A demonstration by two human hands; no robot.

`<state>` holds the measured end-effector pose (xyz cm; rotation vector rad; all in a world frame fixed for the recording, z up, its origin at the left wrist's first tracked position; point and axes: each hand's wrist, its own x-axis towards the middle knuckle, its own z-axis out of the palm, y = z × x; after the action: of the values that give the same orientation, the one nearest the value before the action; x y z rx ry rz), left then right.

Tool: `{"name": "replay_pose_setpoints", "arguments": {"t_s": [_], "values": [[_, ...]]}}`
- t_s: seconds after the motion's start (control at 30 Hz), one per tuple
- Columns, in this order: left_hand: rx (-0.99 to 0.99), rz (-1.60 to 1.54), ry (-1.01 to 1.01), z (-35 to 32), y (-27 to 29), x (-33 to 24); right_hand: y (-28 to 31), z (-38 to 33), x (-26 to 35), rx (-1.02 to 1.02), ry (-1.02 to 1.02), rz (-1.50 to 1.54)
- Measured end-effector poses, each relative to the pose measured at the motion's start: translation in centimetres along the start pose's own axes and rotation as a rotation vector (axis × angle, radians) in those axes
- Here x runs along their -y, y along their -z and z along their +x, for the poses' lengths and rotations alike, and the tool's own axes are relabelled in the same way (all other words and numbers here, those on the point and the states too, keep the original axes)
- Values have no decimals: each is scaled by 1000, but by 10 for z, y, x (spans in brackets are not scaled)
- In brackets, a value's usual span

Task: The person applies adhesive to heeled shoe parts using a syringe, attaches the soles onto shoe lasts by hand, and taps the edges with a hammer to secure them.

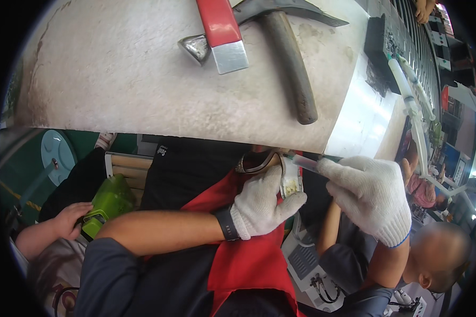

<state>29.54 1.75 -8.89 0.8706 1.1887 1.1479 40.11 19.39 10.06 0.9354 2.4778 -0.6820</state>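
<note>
White knitted gloves are covering both of the person's hands, which are working just below the edge of a pale, worn workbench (132,79). The left hand (259,203) is closing around a shoe sole piece (290,182) with a pale, sticky-looking inner face, thumb and fingers pinching it upright over a red apron (243,259). The right hand (370,195) is gripping a thin syringe-like applicator (304,161), its tip touching the top of that piece. At the lower left, another person's bare hand (71,216) is resting on a green tool (108,203). Farther off, on the bench top, a hammer (288,58) with a dark wooden handle is lying beside a red-handled tool (222,31) with a flat metal end. A white tube (407,90) is running along the bench's right side.
</note>
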Motion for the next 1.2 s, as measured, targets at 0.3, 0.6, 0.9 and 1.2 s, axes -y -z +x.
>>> {"name": "replay_pose_setpoints", "arguments": {"t_s": [0.3,0.6,0.9,1.2], "values": [[-6,10,-27,0,-1,3,10,13,4,61,27,-81],[-11,22,-42,0,-2,3,9,14,1,43,40,-112],[-23,61,-81,-1,-1,6,13,17,2,63,30,-111],[-30,46,-75,-1,-3,8,11,17,3,32,32,-85]]}}
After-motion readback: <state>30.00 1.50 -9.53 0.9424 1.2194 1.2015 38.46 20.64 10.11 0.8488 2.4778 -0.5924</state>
